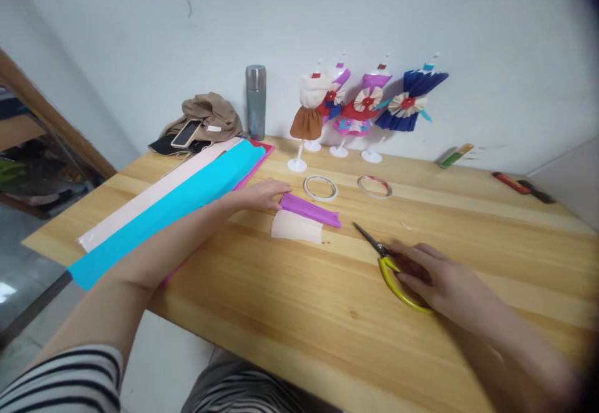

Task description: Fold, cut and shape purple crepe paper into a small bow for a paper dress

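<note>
While the left hand (259, 194), grip released, touches one purple strip (309, 209), the right hand (444, 285) covers one scissors (386, 267), grip unclear.

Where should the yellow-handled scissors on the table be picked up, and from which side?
Take the scissors by the yellow handle loops, coming from the near right, where the right hand rests on them; the closed blades point away to the far left.

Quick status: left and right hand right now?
Left hand: open, fingers resting on the end of the purple paper strip, not gripping it.
Right hand: over the handles of the scissors on the table; grip cannot be told.
</note>
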The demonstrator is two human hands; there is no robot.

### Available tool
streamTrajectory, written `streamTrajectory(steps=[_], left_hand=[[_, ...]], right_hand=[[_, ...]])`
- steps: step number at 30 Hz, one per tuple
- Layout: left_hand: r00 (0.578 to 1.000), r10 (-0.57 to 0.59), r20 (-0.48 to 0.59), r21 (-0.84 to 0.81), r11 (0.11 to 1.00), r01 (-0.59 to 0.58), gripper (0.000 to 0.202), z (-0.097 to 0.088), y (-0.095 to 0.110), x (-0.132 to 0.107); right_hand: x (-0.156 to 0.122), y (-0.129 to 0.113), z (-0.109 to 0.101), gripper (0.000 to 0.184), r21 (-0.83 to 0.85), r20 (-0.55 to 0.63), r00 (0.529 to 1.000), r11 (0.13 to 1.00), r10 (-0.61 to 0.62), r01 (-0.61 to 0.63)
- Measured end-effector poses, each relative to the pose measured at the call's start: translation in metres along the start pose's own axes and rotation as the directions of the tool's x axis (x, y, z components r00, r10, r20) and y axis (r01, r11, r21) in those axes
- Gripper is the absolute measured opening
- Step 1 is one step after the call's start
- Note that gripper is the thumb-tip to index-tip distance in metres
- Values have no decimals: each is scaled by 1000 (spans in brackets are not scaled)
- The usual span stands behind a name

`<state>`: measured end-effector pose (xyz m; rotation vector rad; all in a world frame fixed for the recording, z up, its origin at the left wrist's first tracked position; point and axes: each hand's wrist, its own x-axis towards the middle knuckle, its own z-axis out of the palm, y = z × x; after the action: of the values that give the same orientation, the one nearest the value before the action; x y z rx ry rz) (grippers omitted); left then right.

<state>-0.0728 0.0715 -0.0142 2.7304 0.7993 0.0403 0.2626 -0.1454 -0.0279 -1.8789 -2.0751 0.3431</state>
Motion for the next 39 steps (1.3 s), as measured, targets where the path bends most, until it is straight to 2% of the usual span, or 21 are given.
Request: streamTrajectory(steps=[5, 8, 13, 15, 18, 22, 27, 32, 39], left_hand=[[999, 24, -26, -18, 1000, -24, 47, 5, -11, 11], [998, 30, -54, -9, 999, -31, 36, 9, -12, 13], [988, -6, -156, -107, 994, -10, 20, 13, -4, 16], [981, -45, -190, -141, 990, 18, 15, 15, 2, 15], [965, -103, -240, -177, 982, 61, 11, 19, 8, 11], [949, -124, -288, -217, 974, 62, 6, 26, 9, 7], [949, -73, -307, -260, 966, -10, 5, 32, 2, 4], [947, -79, -312, -323, 946, -28, 5, 33, -2, 6], [940, -181, -288, -482, 876, 21, 4, 27, 0, 6]], right_hand=[[-1, 1, -2, 45, 14, 8, 1000, 1000, -2, 2], [0, 1, -1, 44, 39, -2, 1000, 999, 11, -11], [9, -13, 8, 47, -5, -150, 986, 998, 68, -69], [18, -21, 14, 45, -23, -186, 982, 1000, 0, -4], [40, -34, 21, 42, -71, -194, 967, 986, -163, 152], [82, -47, 24, 49, -73, -102, 939, 943, -330, 323], [125, -51, 27, 56, -113, -11, 892, 887, -452, 448], [134, -47, 33, 51, -60, 34, 878, 876, -477, 478], [124, -59, 31, 44, -34, -46, 904, 906, -424, 423]])
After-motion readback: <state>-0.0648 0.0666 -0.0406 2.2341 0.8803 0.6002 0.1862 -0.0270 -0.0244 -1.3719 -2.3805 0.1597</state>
